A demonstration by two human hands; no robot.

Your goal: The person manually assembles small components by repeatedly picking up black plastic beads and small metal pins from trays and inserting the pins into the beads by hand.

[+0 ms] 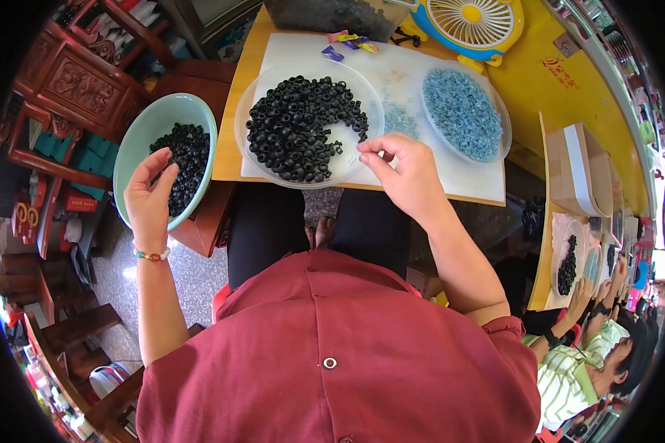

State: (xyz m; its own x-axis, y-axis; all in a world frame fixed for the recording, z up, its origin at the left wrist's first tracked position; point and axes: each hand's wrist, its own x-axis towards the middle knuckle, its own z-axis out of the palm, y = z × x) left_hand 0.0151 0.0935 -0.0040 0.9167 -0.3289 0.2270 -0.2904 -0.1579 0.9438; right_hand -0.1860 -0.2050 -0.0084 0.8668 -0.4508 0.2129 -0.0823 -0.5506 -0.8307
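Observation:
My left hand (150, 199) is over the near right part of a pale green basin (125, 159), which holds many small black beads (188, 151). Its fingers curl toward the thumb with a small gap, and no object shows between them. Across the table, my right hand (406, 177) reaches to the right rim of a clear round dish (273, 72). Thumb and forefinger pinch together there; what they hold is too small to make out. Round black beads (292, 125) heap in that dish, with a bare patch at its right side.
A clear dish of light blue beads (462, 114) stands to the right on a white sheet (451, 173). Behind are candy wrappers (353, 42), a clear bin (340, 16) and a blue-yellow fan (471, 26). Carved wooden chairs (81, 85) stand left. Another person (591, 354) works at the right.

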